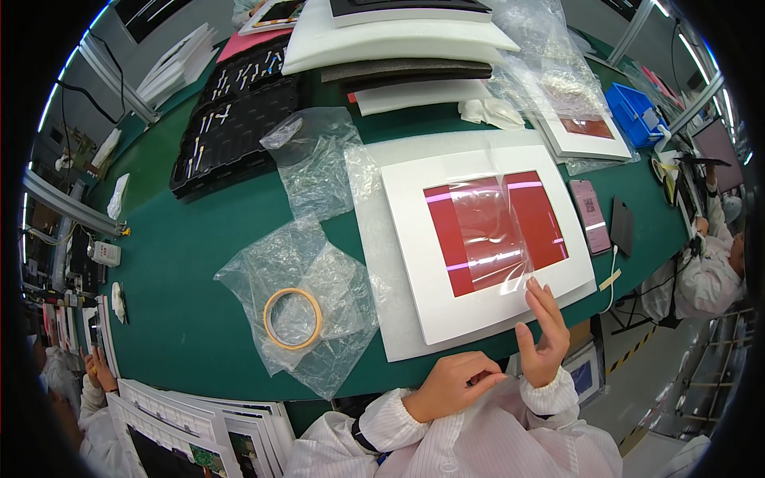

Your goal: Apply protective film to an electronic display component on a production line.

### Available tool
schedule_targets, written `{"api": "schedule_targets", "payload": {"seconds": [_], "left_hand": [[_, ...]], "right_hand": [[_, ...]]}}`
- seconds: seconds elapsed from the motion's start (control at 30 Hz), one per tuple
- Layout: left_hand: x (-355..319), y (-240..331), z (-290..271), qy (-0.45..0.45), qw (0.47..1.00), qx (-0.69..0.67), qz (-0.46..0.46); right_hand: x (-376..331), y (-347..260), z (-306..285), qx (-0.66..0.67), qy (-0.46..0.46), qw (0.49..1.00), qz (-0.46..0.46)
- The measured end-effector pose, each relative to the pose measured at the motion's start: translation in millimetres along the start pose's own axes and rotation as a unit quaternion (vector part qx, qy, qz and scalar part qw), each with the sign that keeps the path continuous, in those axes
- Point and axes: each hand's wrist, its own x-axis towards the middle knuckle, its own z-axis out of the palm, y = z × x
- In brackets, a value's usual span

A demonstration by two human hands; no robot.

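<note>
A white-framed panel (422, 319) with a glossy red centre (546, 219) lies on a pale foam sheet (374, 271) on the green table. Across the red part runs a strip of clear film (488, 239), its right edge lifted and creased. My right hand (546, 338) is open at the panel's near edge, fingertips by the film's lower end; whether they touch it I cannot tell. Thumb and fingers are apart. My left hand (456, 386) is curled loosely in front of the table edge, with nothing visible in it.
Left of the panel, a tape roll (292, 319) rests on crumpled clear bags (343, 279). Behind are a black tray (231, 143) of small parts and stacked foam (398, 48). To the right are a phone (590, 215) and a blue bin (635, 114). Framed panels (199, 422) stand lower left; co-workers sit at both sides.
</note>
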Motion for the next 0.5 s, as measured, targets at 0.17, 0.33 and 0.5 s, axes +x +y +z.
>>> {"api": "schedule_targets", "payload": {"seconds": [0.17, 0.33, 0.5], "left_hand": [[-0.1, -1.6, 1.4, 0.009, 1.0, 0.006, 0.017], [-0.1, -2.1, 1.4, 0.011, 1.0, 0.007, 0.024], [-0.4, -0.5, 0.7, 0.003, 1.0, 0.007, 0.009]], "right_hand": [[-2.3, -4.6, -0.5, 0.001, -0.007, 1.0, -0.001], [-2.7, -8.8, -0.2, 0.012, -0.013, 1.0, -0.006], [-4.1, -10.8, -0.4, 0.013, -0.02, 1.0, -0.019]]}}
